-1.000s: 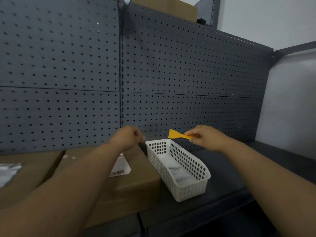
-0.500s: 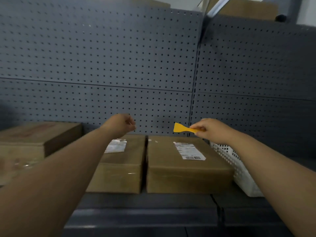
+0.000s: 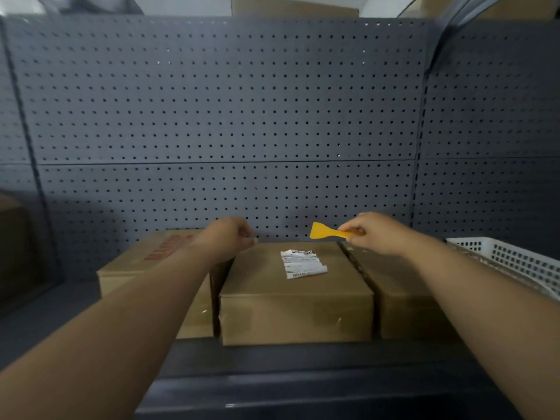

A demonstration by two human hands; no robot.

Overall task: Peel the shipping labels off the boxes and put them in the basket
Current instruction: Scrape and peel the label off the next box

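Three brown cardboard boxes stand side by side on a dark shelf. The middle box [image 3: 295,294] carries a crumpled white shipping label [image 3: 303,263] on its top, partly lifted at the edges. My right hand [image 3: 374,233] hovers above the gap between the middle box and the right box [image 3: 403,301], pinching a yellow plastic scraper [image 3: 325,231] whose blade points left. My left hand [image 3: 231,237] is curled shut with nothing visible in it, above the far left corner of the middle box. The left box [image 3: 148,265] has red print on top. A white perforated basket [image 3: 512,262] sits at the right edge.
A dark grey pegboard wall [image 3: 227,116] rises right behind the boxes. The shelf's front lip [image 3: 303,389] runs below them. More cardboard boxes [image 3: 291,7] stand on top of the unit. A dark shape sits at the far left.
The view has swung left: the basket slid from centre to the right edge and the box with the crumpled label is now in the middle. Both hands kept their pose.
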